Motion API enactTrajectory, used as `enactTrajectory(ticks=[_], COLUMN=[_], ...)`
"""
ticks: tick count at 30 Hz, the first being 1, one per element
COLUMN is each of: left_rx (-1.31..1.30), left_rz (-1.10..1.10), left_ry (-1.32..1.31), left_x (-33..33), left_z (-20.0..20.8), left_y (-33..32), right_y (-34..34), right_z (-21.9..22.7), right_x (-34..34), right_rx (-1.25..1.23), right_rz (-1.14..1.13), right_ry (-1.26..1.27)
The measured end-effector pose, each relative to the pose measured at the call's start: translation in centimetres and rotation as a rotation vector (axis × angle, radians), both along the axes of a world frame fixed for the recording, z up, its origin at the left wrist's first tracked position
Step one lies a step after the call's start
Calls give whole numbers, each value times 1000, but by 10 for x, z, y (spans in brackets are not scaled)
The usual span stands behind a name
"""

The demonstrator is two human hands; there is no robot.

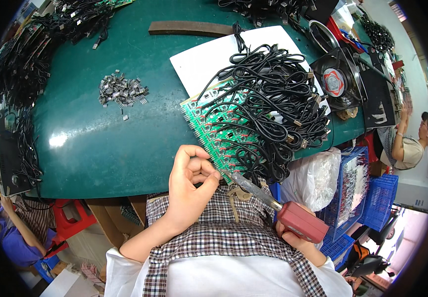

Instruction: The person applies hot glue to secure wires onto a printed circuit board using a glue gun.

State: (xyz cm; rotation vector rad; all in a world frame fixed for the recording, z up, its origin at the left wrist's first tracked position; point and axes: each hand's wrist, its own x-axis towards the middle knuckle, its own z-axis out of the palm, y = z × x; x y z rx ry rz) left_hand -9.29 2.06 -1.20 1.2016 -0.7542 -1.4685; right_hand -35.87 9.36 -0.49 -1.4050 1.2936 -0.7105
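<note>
A green panel of small circuit boards (213,126) lies at the table's front edge, with pins along its left side. Many black USB cables (278,99) are bundled over its right part. My left hand (186,185) is at the panel's near left edge, thumb and forefinger pinched together; whatever is between them is too small to make out. In my right hand (300,243) is a soldering iron with a red handle (303,222). Its metal barrel (256,190) points up and left, and the tip is at the panel's near corner, close to my left fingertips.
Loose small metal connectors (122,90) are heaped on the green table (100,148). A white board (194,64) lies under the panel, and a brown bar (189,28) behind. At right stand a fan (340,81) and blue crates (379,198). More cables (18,69) pile up at left. Other people sit nearby.
</note>
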Motion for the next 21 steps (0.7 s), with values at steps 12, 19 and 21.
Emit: enactTrajectory(ticks=[12,19,21], left_rx=[3,5,0], left_rz=[7,15,12], left_ry=[-18,-28,-22], left_x=[0,0,0], left_z=[-1,1,0], left_y=[-1,0,-1], right_y=[3,1,4], right_z=[3,3,3], right_x=[-1,-4,-5], right_rx=[-33,-46,-64], right_rz=[26,69,53], right_ry=[81,21,20])
